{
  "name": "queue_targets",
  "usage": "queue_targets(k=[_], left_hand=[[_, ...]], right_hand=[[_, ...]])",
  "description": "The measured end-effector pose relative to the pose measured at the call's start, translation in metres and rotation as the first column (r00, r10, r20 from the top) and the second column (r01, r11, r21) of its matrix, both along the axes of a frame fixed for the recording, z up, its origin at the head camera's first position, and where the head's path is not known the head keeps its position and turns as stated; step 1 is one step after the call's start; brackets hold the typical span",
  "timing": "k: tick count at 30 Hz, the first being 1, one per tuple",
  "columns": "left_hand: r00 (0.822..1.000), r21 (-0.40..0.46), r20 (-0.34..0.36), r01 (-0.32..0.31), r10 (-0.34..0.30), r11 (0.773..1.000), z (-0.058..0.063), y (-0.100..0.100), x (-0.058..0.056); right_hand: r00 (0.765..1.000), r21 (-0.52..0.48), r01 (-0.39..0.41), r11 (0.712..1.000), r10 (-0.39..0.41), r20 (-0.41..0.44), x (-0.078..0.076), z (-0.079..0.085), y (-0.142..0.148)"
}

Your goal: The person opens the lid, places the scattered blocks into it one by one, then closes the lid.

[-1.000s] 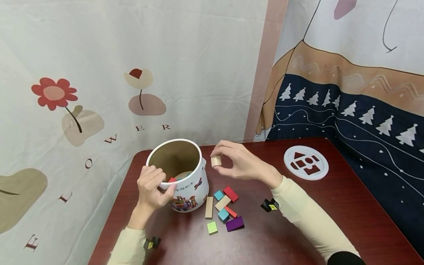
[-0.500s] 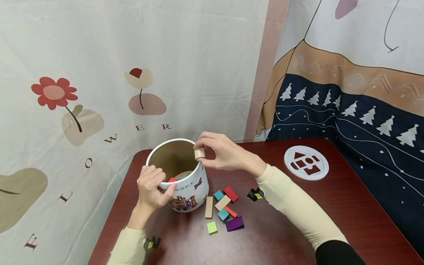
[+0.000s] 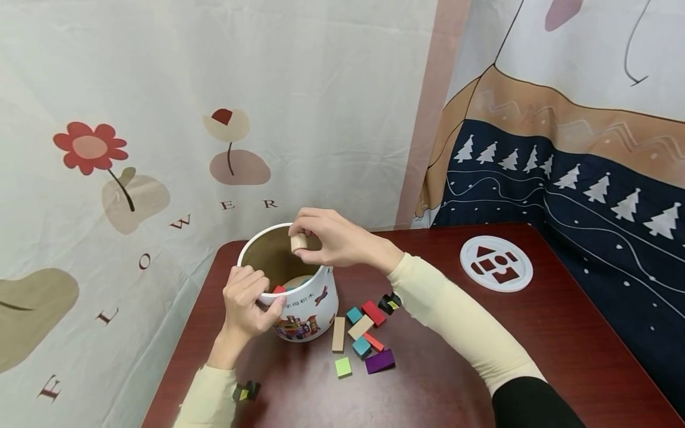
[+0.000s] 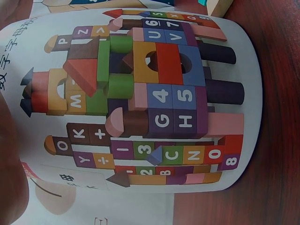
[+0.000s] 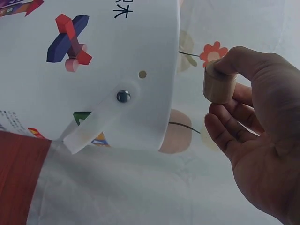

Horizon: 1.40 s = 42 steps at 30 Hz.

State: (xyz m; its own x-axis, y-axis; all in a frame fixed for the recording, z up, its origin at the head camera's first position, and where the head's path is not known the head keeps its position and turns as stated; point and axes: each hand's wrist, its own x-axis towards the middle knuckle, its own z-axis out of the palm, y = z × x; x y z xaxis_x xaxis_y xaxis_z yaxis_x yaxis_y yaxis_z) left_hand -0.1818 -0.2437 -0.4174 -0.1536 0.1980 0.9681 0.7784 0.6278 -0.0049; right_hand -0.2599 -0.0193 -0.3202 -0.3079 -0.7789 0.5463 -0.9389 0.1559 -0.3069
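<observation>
A white bucket point(image 3: 307, 315) printed with pictures of toy blocks stands at the table's back left. My left hand point(image 3: 246, 300) grips its near left rim, thumb outside. Over the bucket's mouth, my right hand point(image 3: 337, 241) pinches a plain wooden cylinder block point(image 3: 298, 242) between thumb and fingers; in the right wrist view the cylinder point(image 5: 219, 84) shows just past the rim. Inside the bucket a red block point(image 3: 279, 289) and other pieces show, partly hidden by the near wall. The left wrist view is filled by the printed bucket wall point(image 4: 253, 140).
Right of the bucket lie several loose blocks, among them a purple block point(image 3: 380, 361), a lime green block point(image 3: 343, 367), a red block point(image 3: 373, 313) and a plain wooden block point(image 3: 339, 334). A white lid point(image 3: 496, 284) with cut-out shapes lies at the table's back right.
My right hand has moved left with the wooden cylinder, from beside the bucket to over its mouth. The left hand stays on the rim.
</observation>
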Motion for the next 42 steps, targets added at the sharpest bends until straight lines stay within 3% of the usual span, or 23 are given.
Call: queue_targets(k=[19, 28, 42], left_hand=[[1.0, -0.007, 0.01, -0.004, 0.004, 1.0, 0.001, -0.002, 0.001], [1.0, -0.005, 0.002, 0.004, -0.004, 1.0, 0.001, -0.002, 0.001], [1.0, -0.008, 0.001, -0.001, 0.001, 1.0, 0.002, -0.001, 0.001]], right_hand=[[0.999, 0.151, 0.036, 0.988, -0.039, 0.017, -0.007, -0.005, -0.03], [0.995, 0.277, 0.094, 0.956, -0.096, -0.006, -0.005, -0.006, -0.033], [0.995, 0.315, 0.096, 0.944, -0.096, -0.014, -0.001, -0.011, -0.031]])
